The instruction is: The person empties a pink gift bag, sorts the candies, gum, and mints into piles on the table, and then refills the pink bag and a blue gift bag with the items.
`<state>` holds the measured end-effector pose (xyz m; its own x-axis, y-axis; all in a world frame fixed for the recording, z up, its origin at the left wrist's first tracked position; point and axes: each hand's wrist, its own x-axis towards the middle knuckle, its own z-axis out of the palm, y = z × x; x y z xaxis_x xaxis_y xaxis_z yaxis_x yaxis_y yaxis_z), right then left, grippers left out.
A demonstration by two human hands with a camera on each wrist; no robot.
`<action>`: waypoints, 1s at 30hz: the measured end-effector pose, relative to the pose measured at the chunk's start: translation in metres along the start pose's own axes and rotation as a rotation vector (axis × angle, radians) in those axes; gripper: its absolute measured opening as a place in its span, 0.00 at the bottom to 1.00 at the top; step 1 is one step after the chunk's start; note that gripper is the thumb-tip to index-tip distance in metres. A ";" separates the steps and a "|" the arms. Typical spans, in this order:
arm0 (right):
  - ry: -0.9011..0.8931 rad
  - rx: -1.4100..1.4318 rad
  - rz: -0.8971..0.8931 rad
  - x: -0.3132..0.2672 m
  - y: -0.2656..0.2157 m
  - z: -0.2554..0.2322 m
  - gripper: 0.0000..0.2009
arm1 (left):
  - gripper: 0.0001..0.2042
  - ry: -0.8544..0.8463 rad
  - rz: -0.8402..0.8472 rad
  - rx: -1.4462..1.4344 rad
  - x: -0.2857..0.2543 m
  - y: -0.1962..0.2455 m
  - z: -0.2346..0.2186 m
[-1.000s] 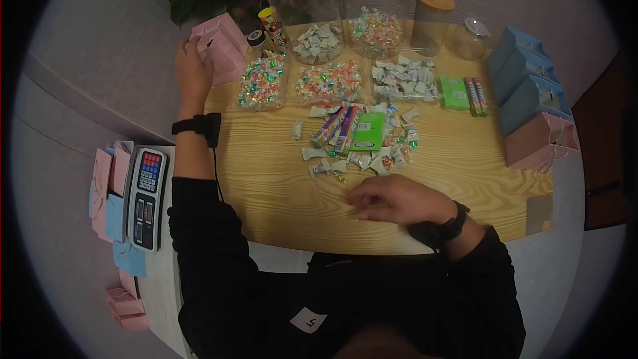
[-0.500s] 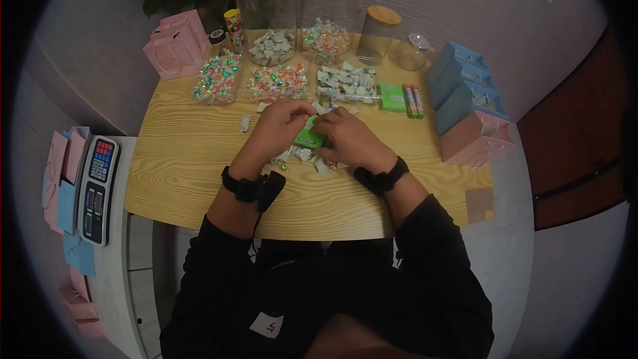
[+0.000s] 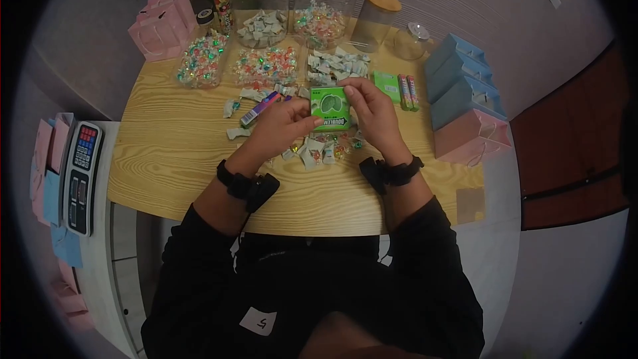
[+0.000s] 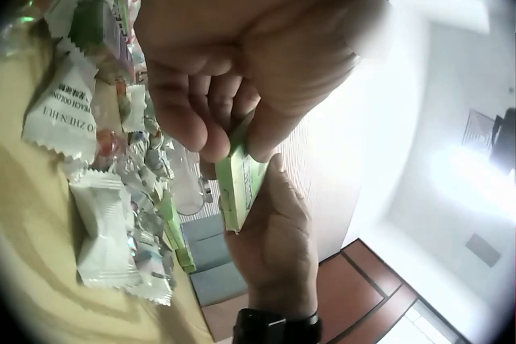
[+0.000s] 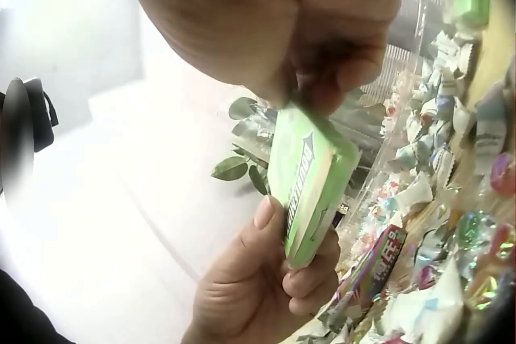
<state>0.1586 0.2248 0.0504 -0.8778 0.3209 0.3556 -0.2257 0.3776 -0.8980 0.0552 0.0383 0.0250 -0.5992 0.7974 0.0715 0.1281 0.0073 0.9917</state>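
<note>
A green Doublemint gum pack (image 3: 330,108) is held up over the candy pile, its printed face turned toward the head camera. My left hand (image 3: 280,127) pinches its left side between thumb and fingers. At the opposite side, my right hand (image 3: 377,114) grips the upper right corner, thumb on the front. Both wrist views show the pack (image 5: 310,179) between the two hands. Below lie wrapped candies (image 3: 312,153), some in white wrappers (image 4: 63,110). A purple candy stick pack (image 3: 260,109) lies beside my left hand, partly covered by it.
Clear trays of wrapped candies (image 3: 266,66) line the back, with jars behind, one wood-lidded (image 3: 377,20). Pink bags (image 3: 163,30) stand back left; blue bags (image 3: 462,86) and a pink bag stand right. Another green pack (image 3: 387,86) lies near them. A scale (image 3: 83,176) is far left.
My left hand has come from the pink bag at the back left to the pile. Both hands have taken the green gum pack and raised it with its face up.
</note>
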 end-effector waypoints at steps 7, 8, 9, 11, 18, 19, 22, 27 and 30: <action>-0.123 0.281 0.248 0.002 0.001 -0.011 0.13 | 0.08 0.001 -0.134 -0.326 -0.001 0.007 -0.003; -0.193 0.306 0.277 0.002 0.003 -0.013 0.13 | 0.08 0.007 -0.133 -0.330 -0.001 0.007 -0.004; -0.262 0.331 0.306 0.002 0.004 -0.013 0.14 | 0.09 0.006 -0.134 -0.322 -0.002 0.007 -0.005; -0.243 0.365 0.275 0.002 0.002 -0.008 0.15 | 0.09 0.006 -0.137 -0.317 -0.003 0.008 -0.006; -0.241 0.500 0.273 -0.001 -0.005 -0.006 0.21 | 0.13 0.007 -0.193 -0.269 -0.006 0.018 -0.012; -0.240 0.498 0.274 -0.002 -0.007 -0.001 0.21 | 0.13 0.050 -0.158 -0.419 -0.008 0.022 -0.008; -0.096 0.564 0.243 -0.003 -0.021 0.011 0.27 | 0.14 -0.006 -0.031 -0.548 -0.004 0.012 -0.007; -0.236 0.184 0.175 -0.002 -0.010 -0.003 0.22 | 0.13 -0.077 -0.143 -0.230 -0.004 0.011 -0.013; -0.256 0.121 0.171 -0.005 -0.009 -0.007 0.17 | 0.11 -0.139 -0.146 -0.103 -0.007 0.019 -0.008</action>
<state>0.1679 0.2259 0.0586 -0.9816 0.1359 0.1342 -0.1012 0.2260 -0.9689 0.0562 0.0279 0.0441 -0.4897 0.8681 -0.0820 -0.0380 0.0726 0.9966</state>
